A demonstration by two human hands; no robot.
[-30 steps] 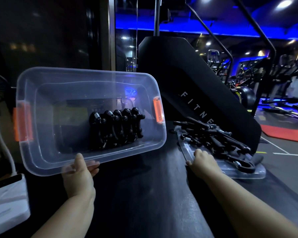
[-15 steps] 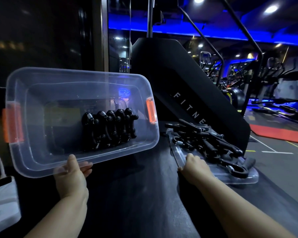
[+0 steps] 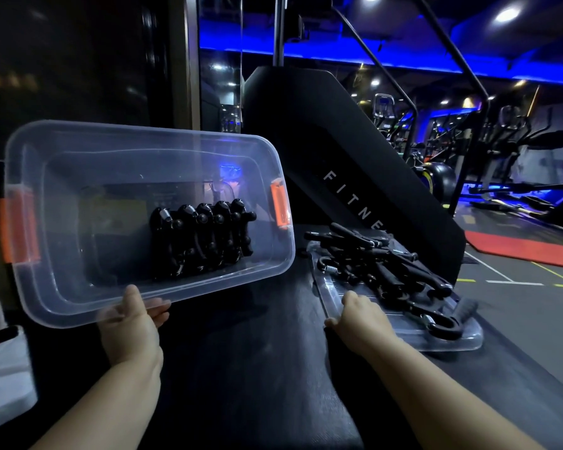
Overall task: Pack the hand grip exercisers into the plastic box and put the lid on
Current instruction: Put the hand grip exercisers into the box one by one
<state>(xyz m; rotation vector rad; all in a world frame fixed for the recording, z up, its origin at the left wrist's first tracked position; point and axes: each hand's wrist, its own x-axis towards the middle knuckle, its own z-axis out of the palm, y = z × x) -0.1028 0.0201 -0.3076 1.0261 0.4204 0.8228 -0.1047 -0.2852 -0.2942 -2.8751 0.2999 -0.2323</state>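
The left hand (image 3: 129, 326) grips the tilted clear plastic box (image 3: 143, 131) by its rim; right of it, the right hand (image 3: 358, 319) grips the clear flat lid (image 3: 452, 342) bearing black spring exercisers (image 3: 387, 264).

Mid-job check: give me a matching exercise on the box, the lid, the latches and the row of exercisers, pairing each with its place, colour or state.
Things:
1. box
2. lid
3. latches
4. row of exercisers

States:
a. orange
b. tilted up, its rim held by the left hand
c. lined up inside the box
d. flat on the black surface, loose exercisers piled on it, right hand gripping its edge

Pairs: 1-b; 2-d; 3-a; 4-c
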